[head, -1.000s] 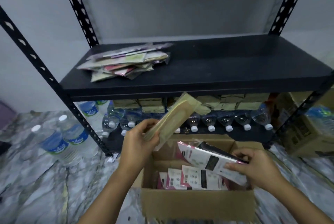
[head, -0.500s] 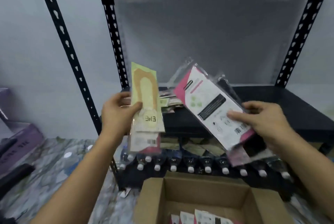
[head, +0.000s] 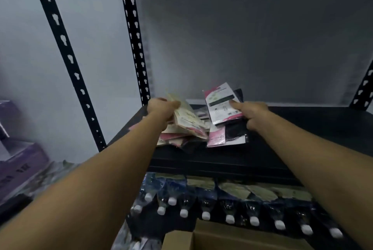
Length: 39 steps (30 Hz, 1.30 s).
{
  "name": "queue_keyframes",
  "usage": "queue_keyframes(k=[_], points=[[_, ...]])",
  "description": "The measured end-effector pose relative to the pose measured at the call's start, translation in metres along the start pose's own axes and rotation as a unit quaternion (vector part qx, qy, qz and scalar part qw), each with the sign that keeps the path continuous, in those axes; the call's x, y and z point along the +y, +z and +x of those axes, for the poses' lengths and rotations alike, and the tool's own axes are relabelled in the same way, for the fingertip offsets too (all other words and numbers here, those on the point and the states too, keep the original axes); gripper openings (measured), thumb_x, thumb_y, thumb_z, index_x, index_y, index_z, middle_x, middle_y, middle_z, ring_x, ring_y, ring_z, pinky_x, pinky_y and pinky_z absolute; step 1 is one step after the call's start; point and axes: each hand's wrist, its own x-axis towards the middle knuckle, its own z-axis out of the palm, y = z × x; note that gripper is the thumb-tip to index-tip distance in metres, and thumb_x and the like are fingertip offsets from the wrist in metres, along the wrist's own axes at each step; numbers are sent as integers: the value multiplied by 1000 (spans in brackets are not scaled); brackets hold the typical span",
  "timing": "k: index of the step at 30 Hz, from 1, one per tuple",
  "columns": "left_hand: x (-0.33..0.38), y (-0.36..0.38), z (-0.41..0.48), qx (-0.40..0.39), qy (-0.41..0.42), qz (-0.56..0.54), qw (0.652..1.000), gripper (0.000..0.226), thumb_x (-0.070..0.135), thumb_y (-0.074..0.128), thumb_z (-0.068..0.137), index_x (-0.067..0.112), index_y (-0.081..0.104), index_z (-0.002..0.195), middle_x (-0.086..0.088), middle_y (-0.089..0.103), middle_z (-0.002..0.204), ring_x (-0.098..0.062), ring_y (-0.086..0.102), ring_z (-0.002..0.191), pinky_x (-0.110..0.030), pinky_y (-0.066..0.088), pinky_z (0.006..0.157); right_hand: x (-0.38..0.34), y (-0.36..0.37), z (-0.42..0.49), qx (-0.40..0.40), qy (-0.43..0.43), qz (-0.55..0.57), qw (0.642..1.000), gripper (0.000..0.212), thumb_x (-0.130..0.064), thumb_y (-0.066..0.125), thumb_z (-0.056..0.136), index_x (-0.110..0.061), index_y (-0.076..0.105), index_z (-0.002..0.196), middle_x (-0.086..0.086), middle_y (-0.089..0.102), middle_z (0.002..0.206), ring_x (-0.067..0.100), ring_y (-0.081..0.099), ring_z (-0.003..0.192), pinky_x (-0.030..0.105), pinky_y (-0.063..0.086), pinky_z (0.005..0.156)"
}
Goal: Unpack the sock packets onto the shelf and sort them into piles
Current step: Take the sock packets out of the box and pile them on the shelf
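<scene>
Both arms reach out over the black shelf [head: 302,128]. My left hand [head: 161,108] grips cream and beige sock packets [head: 186,117] just above the mixed pile [head: 177,138] at the shelf's left end. My right hand [head: 250,113] holds white-and-pink packets with black socks [head: 221,105], thumb on top, over a pink and black packet [head: 226,136] lying beside that pile. The cardboard box [head: 181,239] shows only its top rim at the bottom edge.
Black perforated uprights [head: 133,48] frame the shelf on the left, and another shelf board runs across the top. Water bottles [head: 230,217] with white caps lie on the lower level. A purple box [head: 18,167] sits on the marble floor at the left.
Both hands lifted packets out of the box, raised them in front of me, then carried them forward and down onto the shelf. The view tilted up from the box to the shelf.
</scene>
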Motion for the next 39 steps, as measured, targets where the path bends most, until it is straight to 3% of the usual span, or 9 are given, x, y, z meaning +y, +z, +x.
queue_keyframes(k=[3,7,10,16,20,25,29,34,39], points=[[-2,9,4,-22,52,161,985,38,26,78,81,2,63,107,-18,66,98,-30,66,96,-31,51,74,17,9,14,-3,-11,-65,998,30,-20,82,74,-4,57,82,16,71,89,31,71,78,47,59,75],[-3,6,12,-36,84,256,962,24,27,70,86,16,51,75,-2,55,81,-24,59,89,-32,50,78,24,16,22,-30,-8,-114,993,26,-16,73,80,-3,63,100,15,70,89,32,70,78,48,59,73],[-9,-1,18,-23,93,233,968,17,27,67,88,13,61,96,-6,62,99,-23,61,93,-33,53,85,20,20,19,-51,-12,-105,993,25,-15,69,82,-4,63,103,16,70,93,32,70,76,43,60,61],[-20,-25,9,-30,77,198,977,41,33,63,92,8,62,125,-8,65,121,-26,59,113,-38,48,98,21,13,5,-71,-48,-136,987,28,-26,66,86,-6,61,104,10,70,86,19,65,59,21,49,42],[-29,-38,-14,-1,110,159,981,37,29,62,94,11,62,126,-3,64,121,-19,59,103,-31,46,83,26,-4,-12,-52,-66,-156,984,29,-35,61,88,-12,63,105,4,62,82,18,57,69,28,45,64],[-52,-47,-78,47,267,199,942,29,31,59,90,21,66,116,6,62,112,-14,57,111,-36,47,96,41,-43,-54,4,-135,-154,979,19,-33,62,89,-16,67,95,-5,61,83,10,54,75,26,43,71],[-88,-40,-136,-23,361,261,895,31,35,62,89,21,63,117,4,60,117,-18,54,114,-41,46,98,77,-80,-93,29,-154,-154,976,24,-34,66,86,-17,67,104,-7,64,100,6,58,92,18,42,77],[-139,-12,-187,-146,312,302,889,36,35,65,90,20,60,122,6,57,116,-13,55,111,-32,47,95,123,-123,-138,29,-141,-157,977,23,-27,69,86,-14,65,105,-4,64,96,1,59,85,9,42,66],[-176,14,-219,-251,255,338,871,42,35,66,89,22,56,128,5,57,122,-12,56,113,-31,48,96,168,-164,-162,-37,-65,-206,976,23,-22,71,85,-9,66,103,0,63,92,13,60,86,13,46,70]])
